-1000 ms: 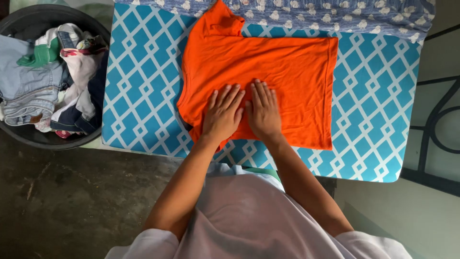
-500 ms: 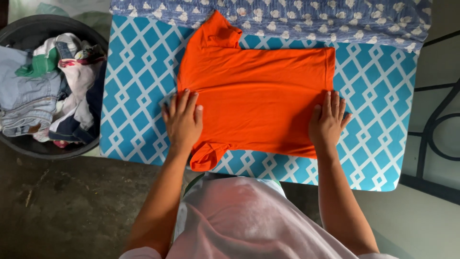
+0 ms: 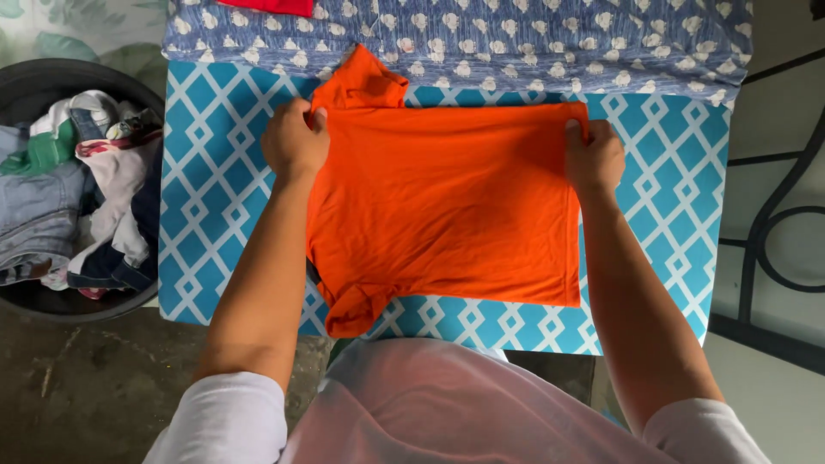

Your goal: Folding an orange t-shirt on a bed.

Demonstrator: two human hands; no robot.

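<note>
An orange t-shirt (image 3: 443, 202) lies flat on a board with a blue and white lattice cover (image 3: 219, 185). My left hand (image 3: 294, 139) is closed on the shirt's far left corner, just below its upper sleeve (image 3: 361, 82). My right hand (image 3: 593, 156) pinches the far right corner of the shirt. The lower sleeve (image 3: 352, 308) hangs near the board's front edge.
A dark round basket (image 3: 39, 296) of mixed clothes, with jeans and a green item, stands on the floor at the left. A blue cloth with white prints (image 3: 516, 39) lies along the back, a red piece (image 3: 266, 5) on it. A dark metal frame (image 3: 773, 249) is at the right.
Both hands slid apart from the shirt's middle to its side edges, then moved up to the far corners and closed on the fabric. The view shifted slightly downward.
</note>
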